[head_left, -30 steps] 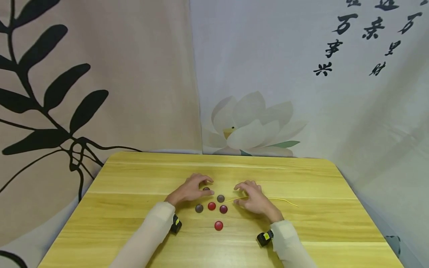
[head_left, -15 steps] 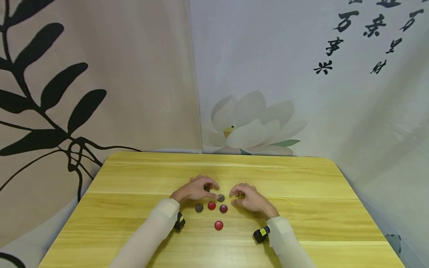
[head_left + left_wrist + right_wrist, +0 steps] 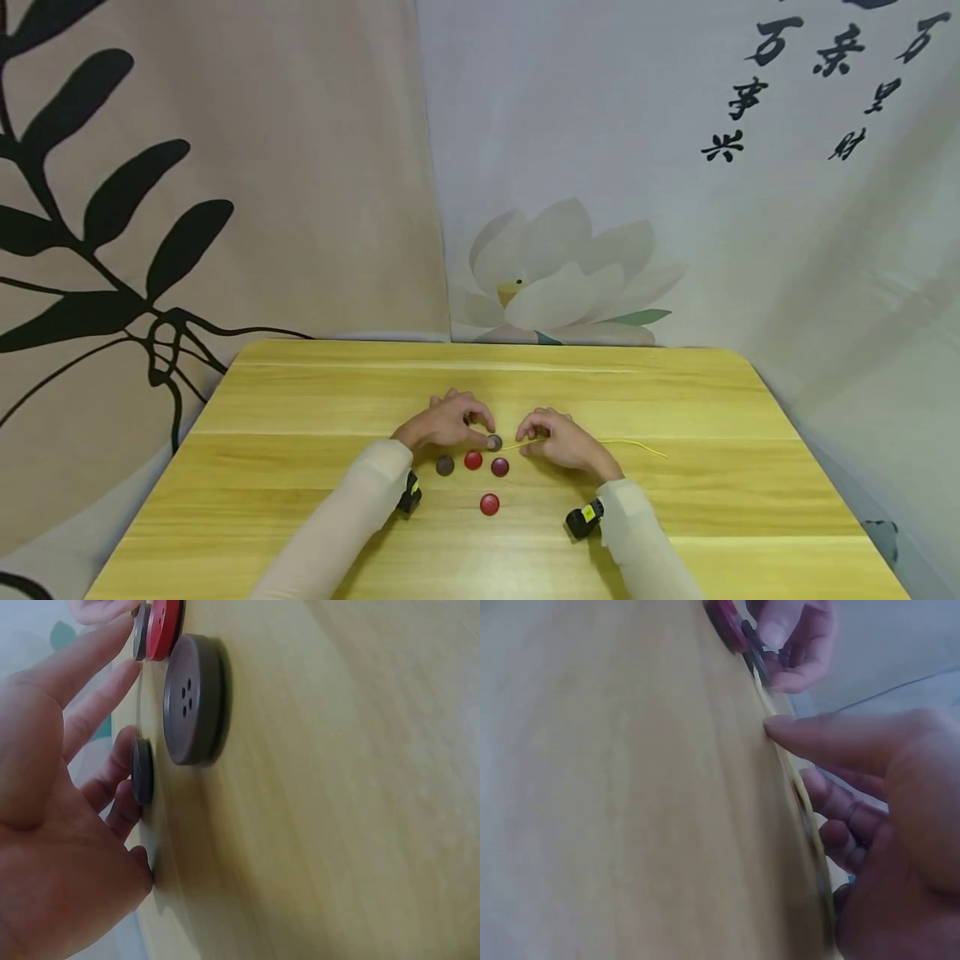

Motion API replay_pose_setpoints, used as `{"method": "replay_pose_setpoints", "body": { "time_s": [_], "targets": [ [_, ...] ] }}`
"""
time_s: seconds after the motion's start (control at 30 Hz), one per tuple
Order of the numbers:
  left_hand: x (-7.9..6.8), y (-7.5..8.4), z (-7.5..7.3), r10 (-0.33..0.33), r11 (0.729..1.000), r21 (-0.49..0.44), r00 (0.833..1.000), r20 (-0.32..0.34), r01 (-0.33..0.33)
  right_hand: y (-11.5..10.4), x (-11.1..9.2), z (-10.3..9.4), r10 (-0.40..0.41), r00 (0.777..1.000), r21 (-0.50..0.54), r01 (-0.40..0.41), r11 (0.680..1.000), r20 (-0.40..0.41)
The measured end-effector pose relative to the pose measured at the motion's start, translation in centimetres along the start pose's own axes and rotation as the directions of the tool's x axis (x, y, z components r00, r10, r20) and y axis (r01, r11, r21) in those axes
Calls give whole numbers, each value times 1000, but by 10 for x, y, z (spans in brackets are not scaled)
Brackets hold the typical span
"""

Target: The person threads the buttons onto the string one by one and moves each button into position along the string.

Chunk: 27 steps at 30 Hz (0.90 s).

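Thumb and index finger of my left hand (image 3: 446, 419) are at the edges of a brown button (image 3: 496, 443), pinching it. Under the same hand lies a second brown button (image 3: 142, 772), hidden in the head view. A third brown button (image 3: 445, 466), showing four holes in the left wrist view, sits below the hand. My right hand (image 3: 564, 443) has its thumb and index finger apart on either side of a yellow cord (image 3: 637, 447). One end of that cord reaches the pinched button.
A bright red button (image 3: 472, 460) and a maroon one (image 3: 500, 467) lie just below the pinched button. Nearer to me is another red button (image 3: 490, 504). All rest on a wooden table (image 3: 300, 517), with a printed cloth (image 3: 337, 167) behind it.
My left hand has moved right to the brown button near the cord's end, and its thumb and index finger have drawn together. The right hand's fingers have narrowed and shifted slightly left.
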<state>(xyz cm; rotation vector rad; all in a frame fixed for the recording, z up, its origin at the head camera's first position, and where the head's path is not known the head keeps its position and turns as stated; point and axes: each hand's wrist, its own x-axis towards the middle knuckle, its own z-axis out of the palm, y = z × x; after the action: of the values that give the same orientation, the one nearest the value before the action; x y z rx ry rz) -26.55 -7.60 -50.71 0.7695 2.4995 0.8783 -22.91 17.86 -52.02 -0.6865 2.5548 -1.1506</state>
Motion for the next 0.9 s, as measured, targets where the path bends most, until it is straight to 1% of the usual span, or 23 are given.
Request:
{"method": "replay_pose_setpoints", "body": {
  "time_s": [0.07,0.13,0.4,0.6,0.8,0.9],
  "targets": [
    [1,2,1,-6,1000,-3,1000,4,6,1,0,-1,19,1000,37,-20,999,13],
    [2,3,2,-13,1000,-4,1000,4,13,2,-1,-2,24,1000,52,-25,998,21],
    [2,6,5,4,1000,-14,1000,4,-3,4,-3,-2,26,1000,64,-27,998,10],
    [0,4,5,-11,1000,-12,1000,5,11,3,-2,1,11,1000,73,-12,997,12],
    [2,1,2,-33,999,-1,999,10,33,2,1,1,16,1000,81,-17,997,15],
    [3,0,0,-39,999,-5,999,14,39,0,2,0,9,1000,69,-10,998,16]
  ]
}}
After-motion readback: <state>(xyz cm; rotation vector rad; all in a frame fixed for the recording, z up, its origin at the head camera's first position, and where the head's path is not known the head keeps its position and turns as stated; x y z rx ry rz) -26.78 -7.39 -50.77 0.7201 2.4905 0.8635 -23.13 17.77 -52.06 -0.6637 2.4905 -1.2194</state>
